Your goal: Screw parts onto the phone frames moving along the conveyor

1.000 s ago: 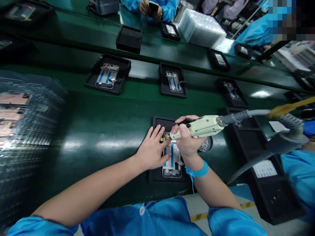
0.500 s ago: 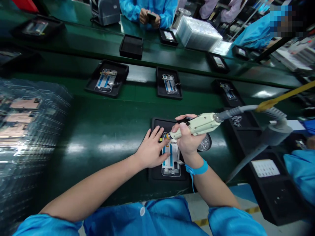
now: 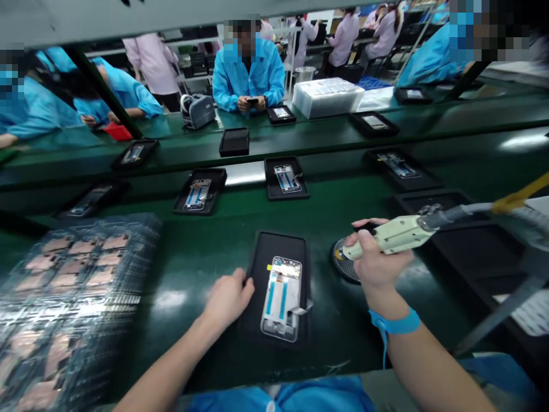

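Right hand (image 3: 377, 266) is closed round the screwdriver (image 3: 397, 234), a pale powered one lying nearly level and pointing left. Its tip sits over the screw dish (image 3: 343, 272), a round one on the green bench (image 3: 189, 274) just right of the black tray (image 3: 278, 243). We cannot tell whether the bit touches the dish. A grey cable (image 3: 463, 210) leaves the tool's rear toward the right. There is a blue wrist strap (image 3: 395, 324) on that wrist.

Left hand (image 3: 227, 297) is loosely curled at the black tray's left edge, thumb against the rim. We cannot tell if it pinches the rim or only rests there.

The phone frame (image 3: 282, 297) lies flat in the near half of the black tray. Two blue strips run lengthwise, there is a small yellow tab at the far-left corner, and a ribbon sticks out on the right. Neither of our hands touches it, and the screwdriver is well to its right.

On our left is a stack of blister trays (image 3: 72, 297), clear, with copper-coloured parts. Further back we see another tray (image 3: 286, 178) carrying a similar frame. Across the line a person in a blue coat (image 3: 249, 77) holds a phone in both hands
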{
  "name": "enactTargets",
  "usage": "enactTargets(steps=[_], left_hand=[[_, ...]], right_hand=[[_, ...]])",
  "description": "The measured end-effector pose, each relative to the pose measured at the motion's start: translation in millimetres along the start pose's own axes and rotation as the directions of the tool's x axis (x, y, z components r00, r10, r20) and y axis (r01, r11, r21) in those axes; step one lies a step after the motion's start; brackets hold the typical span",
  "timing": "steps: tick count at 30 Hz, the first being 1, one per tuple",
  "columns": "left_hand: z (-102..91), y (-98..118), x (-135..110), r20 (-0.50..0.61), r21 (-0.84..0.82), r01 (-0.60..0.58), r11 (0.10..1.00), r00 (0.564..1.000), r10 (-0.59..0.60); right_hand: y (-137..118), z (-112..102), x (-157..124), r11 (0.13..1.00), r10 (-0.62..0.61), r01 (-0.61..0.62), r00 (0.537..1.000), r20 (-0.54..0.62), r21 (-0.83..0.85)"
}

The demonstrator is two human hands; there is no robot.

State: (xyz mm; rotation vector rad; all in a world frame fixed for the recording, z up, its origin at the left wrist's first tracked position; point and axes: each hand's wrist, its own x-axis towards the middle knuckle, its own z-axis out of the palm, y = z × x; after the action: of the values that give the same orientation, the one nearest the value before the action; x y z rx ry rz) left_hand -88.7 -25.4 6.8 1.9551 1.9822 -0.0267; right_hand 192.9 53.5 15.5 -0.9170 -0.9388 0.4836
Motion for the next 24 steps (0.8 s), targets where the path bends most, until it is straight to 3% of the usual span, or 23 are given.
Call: enactTargets(steps=[4,7,9,13,16,19,24], left_hand=[[-52.2,-47.3,38.4,-0.136,0.028,0.140,0.990,0.981,-0.135],[-86.8,-67.7,89.5,-0.198,0.058,0.187,0.981,0.965,-0.172],[-99.2,-71.1,129.5,-0.194,0.070,0.186,0.980,0.966,-0.169],[-103.3,-68.9,202.4,-0.152,0.067,0.219,0.973,0.966,-0.207],[-101.6,-74.0,238.5,-0.137,0.061,0.280,0.958,0.953,-0.270],[-104.4,-88.7,255.7,-0.160,0.064,0.355,0.933,0.926,-0.342],[-114.2,-113.1,260.6,-0.224,0.068,0.454,0.888,0.875,-0.430]], right_hand=[[-0.2,-6.2,-4.3,0.999,0.026,-0.025,0.999,0.044,-0.023],[-1.4,-8.7,-4.9,0.999,0.045,-0.043,0.998,0.053,-0.030],[-1.1,-9.4,-4.7,0.998,0.061,-0.059,0.996,0.057,-0.035],[1.7,-9.9,-5.1,0.996,0.086,-0.082,0.993,0.077,-0.046],[3.2,-11.2,-5.9,0.994,0.092,-0.084,0.988,0.120,-0.071],[3.2,-12.7,-6.5,0.990,0.103,-0.085,0.981,0.164,-0.109],[1.1,-11.9,-6.2,0.984,0.125,-0.101,0.979,0.163,-0.147]])
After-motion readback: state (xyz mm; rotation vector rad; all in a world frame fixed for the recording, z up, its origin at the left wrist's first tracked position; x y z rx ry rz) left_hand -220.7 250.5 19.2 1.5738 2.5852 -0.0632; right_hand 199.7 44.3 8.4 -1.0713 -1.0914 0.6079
